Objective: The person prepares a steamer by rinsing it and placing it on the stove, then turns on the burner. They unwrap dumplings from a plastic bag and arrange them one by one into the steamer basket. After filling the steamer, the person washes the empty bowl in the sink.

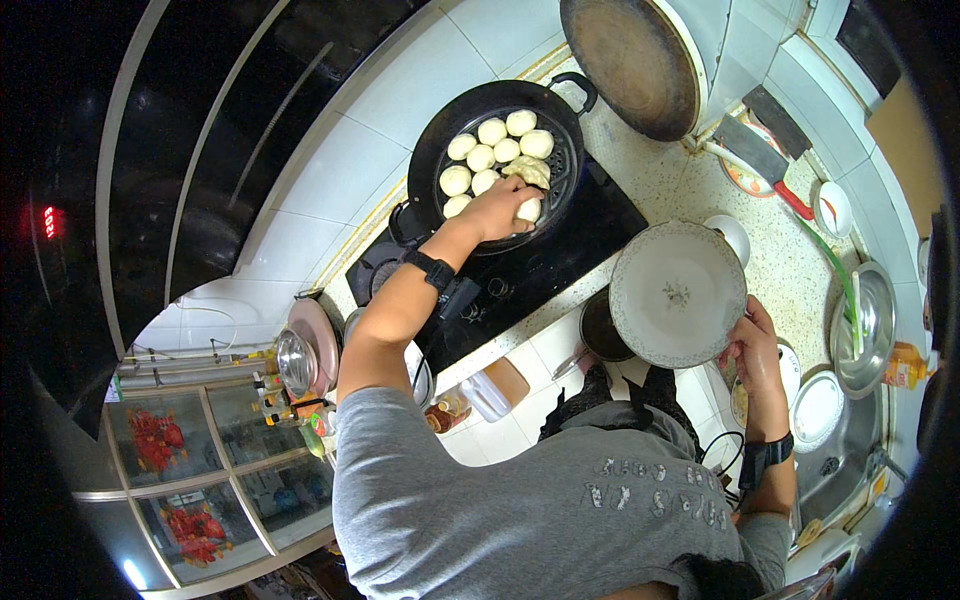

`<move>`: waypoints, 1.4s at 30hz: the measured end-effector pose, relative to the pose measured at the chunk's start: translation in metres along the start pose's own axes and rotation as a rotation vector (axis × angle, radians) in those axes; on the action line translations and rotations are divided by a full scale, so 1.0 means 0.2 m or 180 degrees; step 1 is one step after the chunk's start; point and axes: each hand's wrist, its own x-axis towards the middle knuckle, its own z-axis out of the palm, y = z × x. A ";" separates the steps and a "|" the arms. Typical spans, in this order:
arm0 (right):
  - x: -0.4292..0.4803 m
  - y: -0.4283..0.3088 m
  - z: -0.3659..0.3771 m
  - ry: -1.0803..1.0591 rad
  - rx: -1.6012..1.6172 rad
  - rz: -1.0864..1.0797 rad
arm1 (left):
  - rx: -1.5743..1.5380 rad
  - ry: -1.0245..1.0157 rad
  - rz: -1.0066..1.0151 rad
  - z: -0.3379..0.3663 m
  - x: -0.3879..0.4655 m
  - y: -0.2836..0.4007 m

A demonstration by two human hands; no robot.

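Observation:
My left hand reaches into a black steamer pan on the cooktop. Its fingers close around a pale round dough bun at the near right side of the pan. Just beyond them lies a pleated, irregular piece of dough. Several smooth round buns sit close together on the perforated steamer surface; my hand and wrist hide part of the near side. At the right, my right hand grips the rim of a white dish with a floral centre, tilted in the air with nothing in it.
A large round lid leans against the tiled wall behind the steamer. On the right counter are a cleaver with a red handle, a small white bowl and a metal basin beside the sink. The range hood overhangs at left.

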 end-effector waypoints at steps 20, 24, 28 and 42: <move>-0.02 0.00 0.05 0.0115 0.0055 0.0036 | 0.0120 0.0648 -0.0479 -0.08 0.20 -0.08; -0.03 0.00 0.04 0.0066 0.0126 -0.0009 | 0.0174 0.0761 -0.0411 -0.12 0.20 -0.07; -0.02 0.01 0.01 0.0089 0.0147 -0.0010 | 0.0039 0.0538 -0.0636 -0.14 0.22 -0.03; -0.01 0.00 0.02 0.0115 0.0128 -0.0007 | 0.0216 0.0489 -0.1118 -0.12 0.27 0.02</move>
